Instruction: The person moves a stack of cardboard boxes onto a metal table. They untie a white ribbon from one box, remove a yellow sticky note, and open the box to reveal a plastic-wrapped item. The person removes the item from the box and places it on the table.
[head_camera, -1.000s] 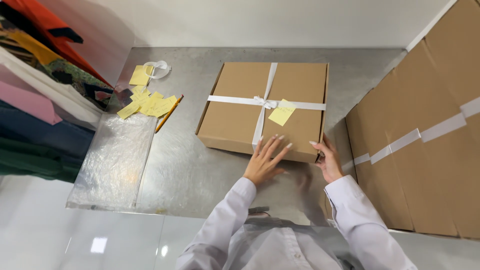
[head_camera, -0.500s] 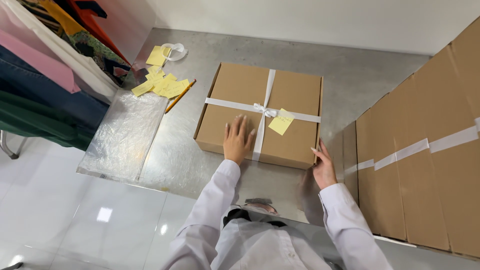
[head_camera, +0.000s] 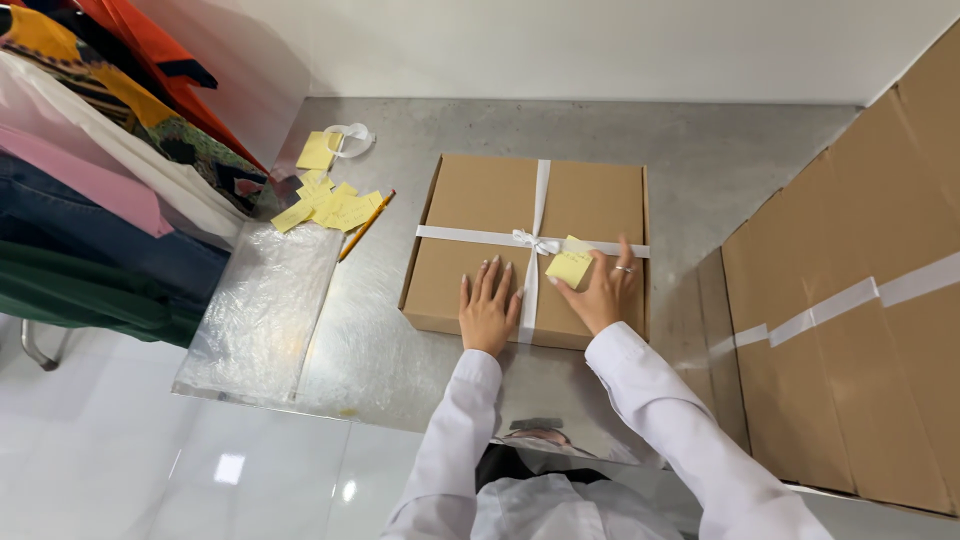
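Hands (head_camera: 488, 312) flat on box (head_camera: 480, 215)

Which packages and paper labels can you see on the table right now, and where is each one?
Cardboard box: table centre, flat, square, brown, tied crosswise with white ribbon; left hand flat on its lid.
Yellow sticky note: on the lid beside the bow, under the right hand.
Loose yellow notes: scattered at the table's far left.
Large brown cartons: along the right, taped white.
Clear plastic bag: flat, near left.

long white sleeves, white shirt; thin ring on right hand (head_camera: 603, 292) finger.
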